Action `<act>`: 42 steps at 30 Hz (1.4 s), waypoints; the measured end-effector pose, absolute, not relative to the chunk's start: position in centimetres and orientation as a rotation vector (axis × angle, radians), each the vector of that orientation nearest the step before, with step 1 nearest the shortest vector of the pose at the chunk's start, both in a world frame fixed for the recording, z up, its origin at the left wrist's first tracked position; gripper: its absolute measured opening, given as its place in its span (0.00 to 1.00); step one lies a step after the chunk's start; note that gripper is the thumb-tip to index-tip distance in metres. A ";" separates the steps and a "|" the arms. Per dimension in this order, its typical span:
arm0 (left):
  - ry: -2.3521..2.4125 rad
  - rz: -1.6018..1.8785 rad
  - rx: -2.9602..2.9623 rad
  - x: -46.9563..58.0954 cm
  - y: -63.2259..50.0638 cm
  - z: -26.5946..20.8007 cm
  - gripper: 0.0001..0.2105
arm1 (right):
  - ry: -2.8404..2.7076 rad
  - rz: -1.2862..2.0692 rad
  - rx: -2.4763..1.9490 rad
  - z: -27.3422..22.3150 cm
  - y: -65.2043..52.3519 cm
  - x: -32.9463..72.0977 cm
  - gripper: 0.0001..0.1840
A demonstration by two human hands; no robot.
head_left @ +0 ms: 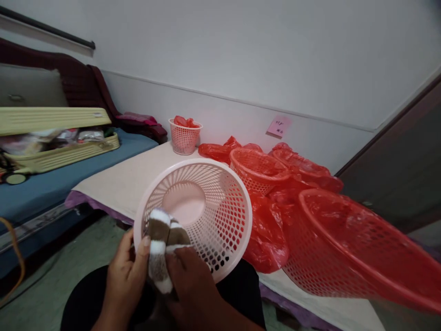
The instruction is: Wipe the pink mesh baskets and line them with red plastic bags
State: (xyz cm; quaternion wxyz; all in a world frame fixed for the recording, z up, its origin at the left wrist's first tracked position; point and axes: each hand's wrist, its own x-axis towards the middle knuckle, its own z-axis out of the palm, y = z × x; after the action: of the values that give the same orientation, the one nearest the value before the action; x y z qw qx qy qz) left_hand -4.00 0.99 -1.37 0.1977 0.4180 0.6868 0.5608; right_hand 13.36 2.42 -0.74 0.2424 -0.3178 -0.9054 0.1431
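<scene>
Round pale-pink plastic basket [220, 207], lattice-walled, with fuzzy brown-and-white banded cloth [159, 248].
The basket tilted above the lap, mouth toward the person; the left hand [127, 269] curled closed around its rim, thumb against the cloth; the right hand [193, 276], fingers bent closed, gripped the cloth inside the rim. Glossy, crumpled red plastic bags [267, 236] lay beside.

Home bedrm: blue bed [139, 146] w/ dk-red headbd [80, 79], open yellow suitcase [55, 118] on top
</scene>
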 end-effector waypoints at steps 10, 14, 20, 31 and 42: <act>2.081 1.492 1.499 -5.3 0.8 -2.6 0.19 | -2.810 0.105 -1.132 -3.5 5.3 15.3 0.08; 2.198 1.509 1.667 -6.1 1.2 -1.6 0.18 | -2.810 -0.116 -1.300 -1.9 5.0 17.0 0.04; 2.304 1.603 1.580 -6.7 1.4 0.8 0.20 | -2.674 -0.033 -0.735 -3.3 1.1 16.0 0.13; 1.913 1.582 1.248 -3.9 0.5 -0.9 0.21 | -2.412 0.121 -0.813 -5.2 1.8 13.4 0.30; 2.117 1.619 1.635 -5.2 -0.3 -2.9 0.15 | -2.757 0.356 -1.199 -4.3 6.1 13.6 0.20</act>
State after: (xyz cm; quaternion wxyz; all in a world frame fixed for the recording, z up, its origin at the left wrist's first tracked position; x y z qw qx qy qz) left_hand -5.16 -0.32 -2.87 0.0073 0.5230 0.6772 0.5176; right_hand 13.59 6.11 -4.32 0.0570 -0.3953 -0.9092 0.1175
